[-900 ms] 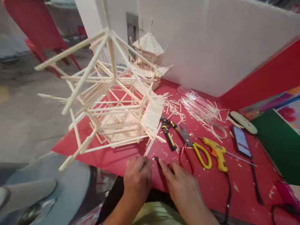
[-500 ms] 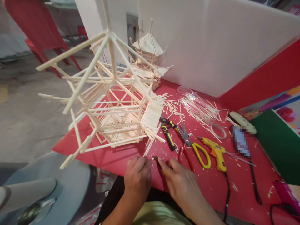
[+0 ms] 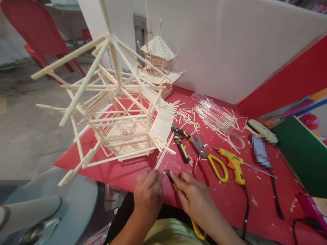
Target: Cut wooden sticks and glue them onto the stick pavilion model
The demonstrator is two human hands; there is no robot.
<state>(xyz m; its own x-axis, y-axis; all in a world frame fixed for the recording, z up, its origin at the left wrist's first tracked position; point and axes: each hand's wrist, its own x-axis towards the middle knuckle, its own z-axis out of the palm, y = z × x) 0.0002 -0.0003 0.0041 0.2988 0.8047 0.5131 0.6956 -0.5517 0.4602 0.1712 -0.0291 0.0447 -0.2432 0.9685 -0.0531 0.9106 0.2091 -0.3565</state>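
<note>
My left hand [image 3: 149, 192] and my right hand [image 3: 190, 194] meet at the near edge of the red table [image 3: 230, 204]. Both have their fingers curled together. Between the fingertips sits a small dark tool [image 3: 168, 174], pinched by my right hand. What my left fingers press on is too small to name. Thin wooden sticks [image 3: 162, 158] lie just beyond the fingertips. A large open frame model built of sticks [image 3: 120, 112] stands right behind my hands, tilted toward the left.
A smaller finished stick pagoda [image 3: 158, 59] stands by the white wall. Right of my hands lie black-yellow pliers [image 3: 181, 146], yellow-handled scissors [image 3: 212, 160], a yellow glue gun [image 3: 233, 163] with its cord, a phone [image 3: 259, 151], a plastic bag of sticks [image 3: 214, 114]. A green board [image 3: 298, 153] is far right.
The view has shifted slightly, so everything sits a little further left. My hands stay together at the table edge, fingertips still on the small dark tool.
</note>
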